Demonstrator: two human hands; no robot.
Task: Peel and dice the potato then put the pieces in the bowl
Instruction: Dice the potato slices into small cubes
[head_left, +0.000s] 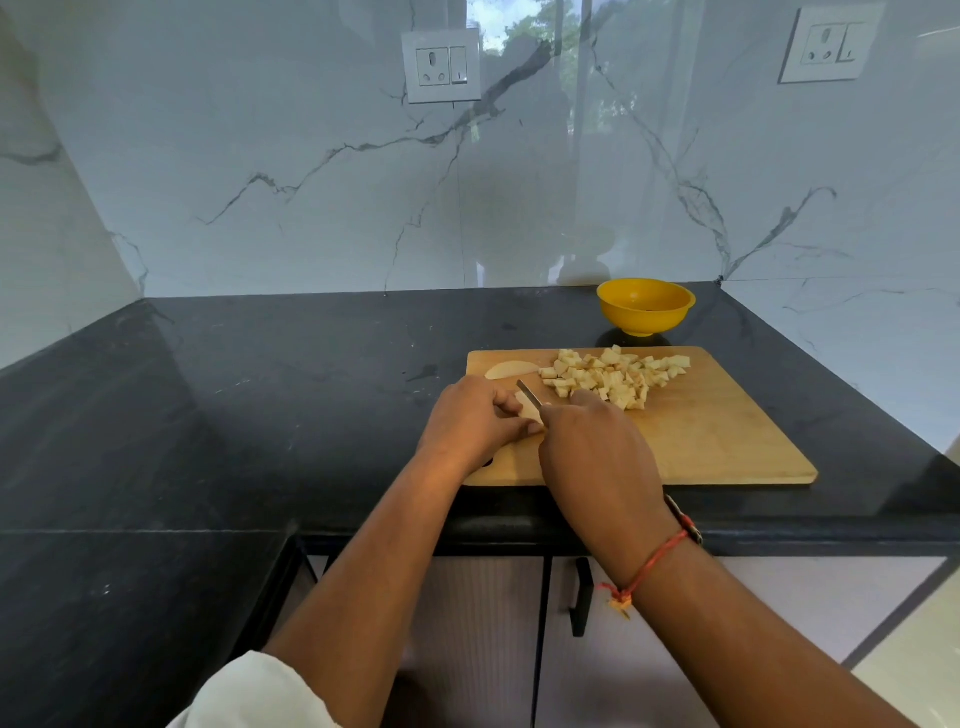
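On the wooden cutting board we held a piece of peeled potato with our left hand, the fingers curled around it, near the left side of the board. Our right hand gripped the knife, and its blade lay on this piece. A pile of diced pieces was on the far part of the board, right of the blade. One flat potato slice lay at the far left corner. The yellow bowl stood on the dark surface just beyond the board.
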